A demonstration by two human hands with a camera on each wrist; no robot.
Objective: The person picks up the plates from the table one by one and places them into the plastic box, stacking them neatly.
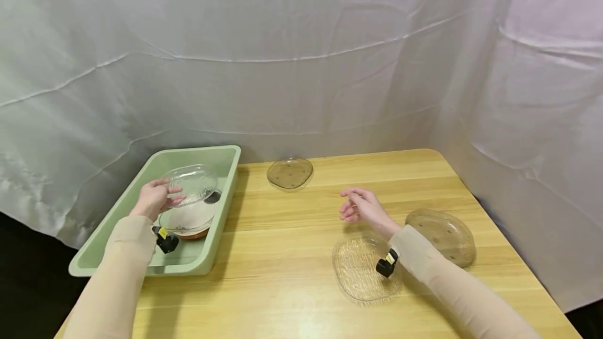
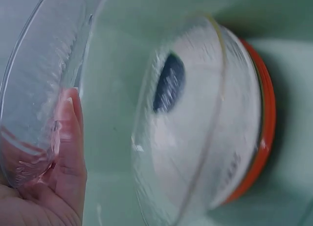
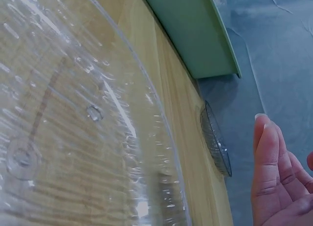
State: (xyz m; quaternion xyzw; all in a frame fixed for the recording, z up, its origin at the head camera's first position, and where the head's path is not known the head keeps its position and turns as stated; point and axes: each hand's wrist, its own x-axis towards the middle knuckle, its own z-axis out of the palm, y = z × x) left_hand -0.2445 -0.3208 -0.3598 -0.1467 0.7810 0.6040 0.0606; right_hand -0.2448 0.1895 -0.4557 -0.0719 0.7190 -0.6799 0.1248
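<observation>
My left hand (image 1: 156,199) grips the edge of a clear ribbed plate (image 1: 195,179) over the green basin (image 1: 229,187). Below it in the basin lies a stack: a clear dish (image 2: 146,177), a white plate (image 2: 239,108) and an orange-red rim (image 2: 266,143) at the bottom. A dark patch (image 2: 169,83) shows through the clear dish. My right hand (image 1: 367,211) hovers over the table with loosely bent fingers and nothing in them. Just nearer to me than that hand, a second clear ribbed plate (image 1: 360,271) lies on the wood, partly behind the wrist camera.
A brown see-through plate (image 1: 443,237) lies at the right, beside my right forearm. Another brown plate (image 1: 289,172) sits at the table's back edge, right of the basin. White cloth (image 1: 301,93) hangs behind the wooden table (image 1: 264,255) and along its right side.
</observation>
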